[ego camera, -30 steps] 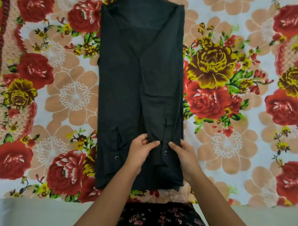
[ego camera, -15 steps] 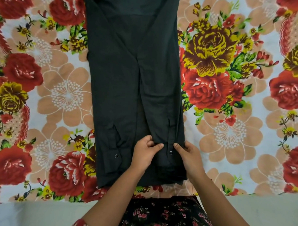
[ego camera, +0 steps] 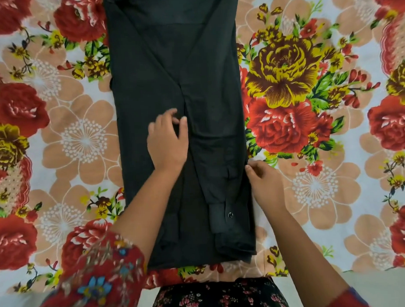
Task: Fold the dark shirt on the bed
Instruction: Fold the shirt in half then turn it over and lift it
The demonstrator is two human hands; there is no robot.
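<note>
The dark shirt point(ego camera: 207, 68) lies flat on the bed as a long narrow strip, both sleeves folded in lengthwise, a cuff with a snap button near the lower right. My left hand point(ego camera: 167, 140) rests on the middle of the shirt, fingers loosely curled and apart, beside the centre crease. My right hand point(ego camera: 264, 181) is at the shirt's right edge, fingertips pinched at the fabric's border. The shirt's top end runs out of view.
A floral bedsheet point(ego camera: 313, 190) with red, yellow and peach flowers covers the bed on both sides of the shirt. The pale bed edge point(ego camera: 373, 285) runs along the bottom. My flowered clothing fills the lower middle.
My left hand moved from the lower centre up onto the shirt's middle. My right hand moved from the centre out to the shirt's right edge. The camera came closer.
</note>
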